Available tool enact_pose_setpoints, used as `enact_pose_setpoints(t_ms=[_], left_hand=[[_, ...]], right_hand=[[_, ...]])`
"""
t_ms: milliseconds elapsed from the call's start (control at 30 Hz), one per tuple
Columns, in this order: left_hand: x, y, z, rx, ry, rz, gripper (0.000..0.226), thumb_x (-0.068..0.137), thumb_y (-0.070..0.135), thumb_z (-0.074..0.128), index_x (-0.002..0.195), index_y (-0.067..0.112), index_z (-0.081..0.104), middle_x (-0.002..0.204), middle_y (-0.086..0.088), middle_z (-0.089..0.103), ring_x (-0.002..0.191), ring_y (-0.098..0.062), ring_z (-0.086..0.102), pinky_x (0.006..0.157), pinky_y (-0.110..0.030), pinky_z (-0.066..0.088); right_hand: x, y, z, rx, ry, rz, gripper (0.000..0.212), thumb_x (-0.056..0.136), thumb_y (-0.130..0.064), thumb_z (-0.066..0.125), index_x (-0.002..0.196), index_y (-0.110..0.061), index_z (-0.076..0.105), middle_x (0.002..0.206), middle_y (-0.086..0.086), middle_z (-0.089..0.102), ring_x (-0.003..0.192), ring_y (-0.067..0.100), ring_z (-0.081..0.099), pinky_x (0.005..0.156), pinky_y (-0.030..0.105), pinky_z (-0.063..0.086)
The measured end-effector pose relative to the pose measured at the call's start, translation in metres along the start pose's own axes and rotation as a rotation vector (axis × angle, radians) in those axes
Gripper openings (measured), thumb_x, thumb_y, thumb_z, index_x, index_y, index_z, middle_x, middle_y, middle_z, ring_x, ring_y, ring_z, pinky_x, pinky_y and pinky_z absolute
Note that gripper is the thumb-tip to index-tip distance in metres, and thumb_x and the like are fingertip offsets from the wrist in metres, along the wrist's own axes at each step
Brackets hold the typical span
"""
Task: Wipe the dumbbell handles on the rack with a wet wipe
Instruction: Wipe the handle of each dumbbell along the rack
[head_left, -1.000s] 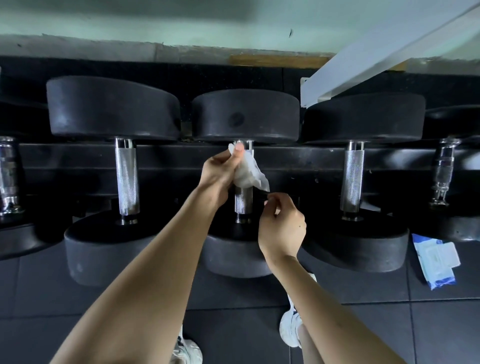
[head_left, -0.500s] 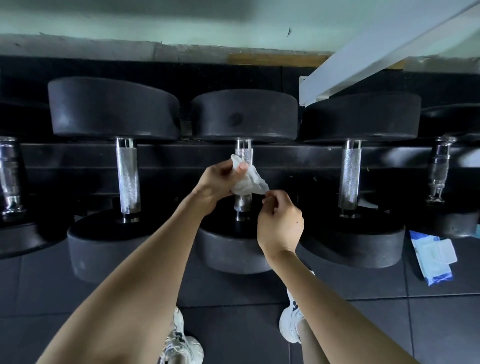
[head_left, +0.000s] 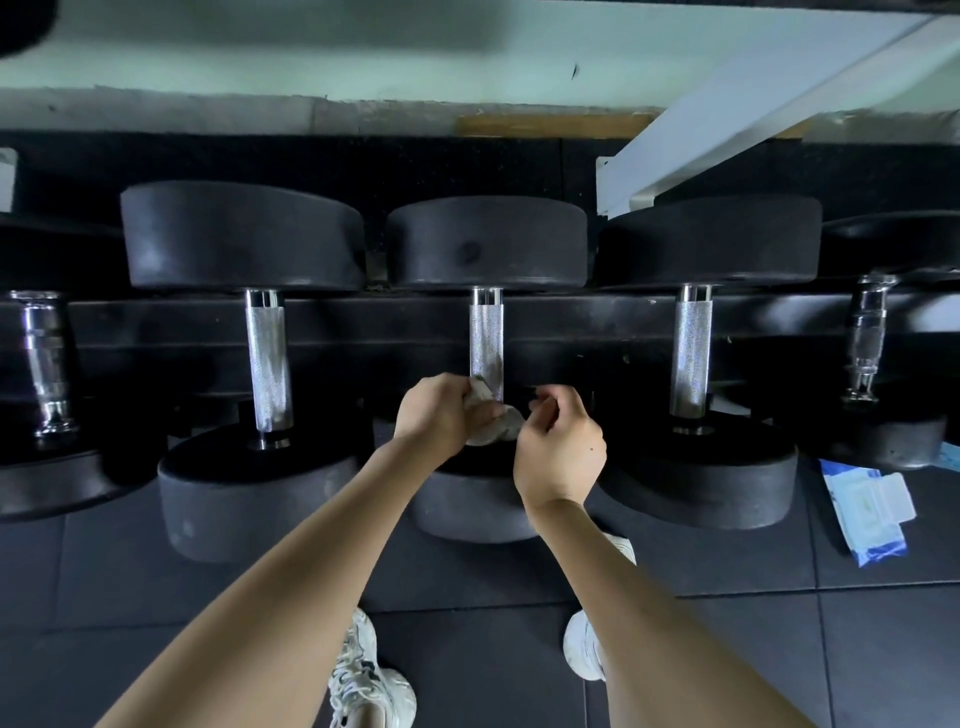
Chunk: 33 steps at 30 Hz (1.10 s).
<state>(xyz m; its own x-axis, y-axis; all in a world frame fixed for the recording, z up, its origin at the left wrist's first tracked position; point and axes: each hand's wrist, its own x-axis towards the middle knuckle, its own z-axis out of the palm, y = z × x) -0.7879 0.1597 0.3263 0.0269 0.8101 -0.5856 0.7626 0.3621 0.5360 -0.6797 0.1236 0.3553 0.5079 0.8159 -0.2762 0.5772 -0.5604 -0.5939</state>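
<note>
Travelling down the middle handle (head_left: 487, 338): a second ago up near the far weight, half a second ago about midway, now arriving at the near end, just above the near weight. Baring almost the whole knurled length above the left hand (head_left: 434, 410) while doing so. Bunching the wipe (head_left: 493, 428) along the way too, from a loose hanging sheet into a crumpled wad.

Meaning, as a judgement, one full pass along this handle finishing, with either another stroke or a move to a neighbouring handle coming next. Leaving the left handle (head_left: 266, 358) and the right handle (head_left: 691, 348) on the rack (head_left: 363, 322) well apart from both hands, with nothing here telling whether either is already wiped.

Gripping the wad with the left hand, fingers curling round it and pressing it against the foot of the middle handle, the wad bulging out to the right of the fist. Following down with the right hand (head_left: 558, 447) as well, from pinching the trailing corner of the sheet earlier to hovering just beside the wad's right edge, fingers curling inward; not showing clearly whether pinching the wipe now or merely touching it.

Lying on the floor at the right, near the rightmost weights: a blue and white pack of wipes (head_left: 867, 509), flap peeling open.
</note>
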Motion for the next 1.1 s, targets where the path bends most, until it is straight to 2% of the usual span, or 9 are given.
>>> enact_pose_setpoints(t_ms=[133, 267, 433, 533, 600, 700, 867, 967, 1100], left_hand=[[0.004, -0.001, 0.005, -0.394, 0.041, -0.077, 0.029, 0.078, 0.027, 0.076, 0.056, 0.020, 0.058, 0.055, 0.005, 0.054, 0.054, -0.003, 0.050, 0.054, -0.022, 0.039], [0.011, -0.006, 0.002, -0.771, -0.074, -0.094, 0.016, 0.085, 0.019, 0.068, 0.073, 0.010, 0.066, 0.074, -0.007, 0.065, 0.074, -0.016, 0.059, 0.067, -0.024, 0.048], [0.022, -0.016, -0.007, -0.848, -0.444, -0.207, 0.029, 0.092, 0.029, 0.056, 0.101, 0.003, 0.063, 0.100, -0.012, 0.069, 0.092, -0.022, 0.066, 0.082, -0.025, 0.053], [0.025, -0.016, -0.012, -0.798, -0.519, -0.224, 0.033, 0.092, 0.033, 0.055, 0.106, 0.003, 0.062, 0.101, -0.011, 0.069, 0.094, -0.021, 0.066, 0.082, -0.026, 0.054], [0.021, -0.011, -0.010, -0.789, -0.415, -0.214, 0.025, 0.090, 0.028, 0.059, 0.094, 0.004, 0.064, 0.089, -0.008, 0.068, 0.082, -0.018, 0.065, 0.073, -0.022, 0.054], [0.011, 0.000, 0.003, -0.699, -0.114, -0.216, 0.025, 0.086, 0.026, 0.068, 0.076, 0.004, 0.065, 0.072, -0.007, 0.064, 0.067, -0.016, 0.059, 0.060, -0.022, 0.048], [-0.006, 0.020, 0.010, -0.192, 0.224, -0.216, 0.031, 0.082, 0.031, 0.071, 0.065, 0.008, 0.060, 0.064, -0.005, 0.056, 0.063, -0.015, 0.050, 0.055, -0.026, 0.030], [-0.011, 0.024, 0.011, -0.377, 0.206, -0.209, 0.020, 0.079, 0.025, 0.074, 0.067, 0.011, 0.068, 0.070, -0.002, 0.067, 0.068, -0.012, 0.058, 0.059, -0.023, 0.041], [0.003, 0.024, -0.007, -0.816, 0.314, -0.277, 0.028, 0.088, 0.032, 0.064, 0.069, 0.012, 0.068, 0.073, 0.000, 0.067, 0.074, -0.012, 0.061, 0.070, -0.026, 0.048]], right_hand=[[0.000, 0.003, 0.000, 0.001, 0.002, -0.023, 0.022, 0.086, -0.005, 0.049, 0.095, -0.012, 0.068, 0.081, 0.007, 0.072, 0.075, 0.031, 0.065, 0.064, 0.035, 0.049], [0.002, 0.006, 0.001, 0.000, 0.007, -0.022, 0.023, 0.087, -0.004, 0.049, 0.097, -0.013, 0.068, 0.081, 0.006, 0.072, 0.075, 0.028, 0.065, 0.063, 0.029, 0.042], [0.003, 0.006, 0.001, -0.003, -0.006, -0.022, 0.023, 0.088, -0.006, 0.048, 0.097, -0.014, 0.068, 0.082, 0.005, 0.072, 0.077, 0.028, 0.065, 0.064, 0.030, 0.043], [0.003, 0.006, 0.001, -0.009, -0.005, -0.028, 0.022, 0.089, -0.006, 0.049, 0.097, -0.013, 0.068, 0.082, 0.006, 0.072, 0.076, 0.028, 0.064, 0.063, 0.028, 0.039], [0.003, 0.005, 0.000, -0.011, -0.015, -0.029, 0.022, 0.089, -0.006, 0.049, 0.098, -0.013, 0.068, 0.083, 0.006, 0.072, 0.077, 0.028, 0.064, 0.064, 0.029, 0.041], [0.003, 0.006, 0.000, -0.001, -0.013, -0.015, 0.023, 0.088, -0.006, 0.048, 0.097, -0.013, 0.068, 0.084, 0.006, 0.072, 0.079, 0.029, 0.065, 0.067, 0.032, 0.046], [0.002, 0.005, 0.000, 0.007, -0.007, -0.016, 0.022, 0.088, -0.006, 0.049, 0.098, -0.012, 0.067, 0.085, 0.007, 0.072, 0.079, 0.030, 0.065, 0.067, 0.034, 0.045], [0.002, 0.006, 0.001, 0.012, 0.005, -0.023, 0.021, 0.088, -0.005, 0.050, 0.096, -0.011, 0.068, 0.082, 0.009, 0.072, 0.076, 0.033, 0.064, 0.064, 0.035, 0.046], [0.003, 0.008, 0.003, 0.028, 0.026, -0.017, 0.022, 0.086, -0.003, 0.050, 0.093, -0.012, 0.069, 0.076, 0.010, 0.072, 0.071, 0.036, 0.064, 0.060, 0.035, 0.045]])
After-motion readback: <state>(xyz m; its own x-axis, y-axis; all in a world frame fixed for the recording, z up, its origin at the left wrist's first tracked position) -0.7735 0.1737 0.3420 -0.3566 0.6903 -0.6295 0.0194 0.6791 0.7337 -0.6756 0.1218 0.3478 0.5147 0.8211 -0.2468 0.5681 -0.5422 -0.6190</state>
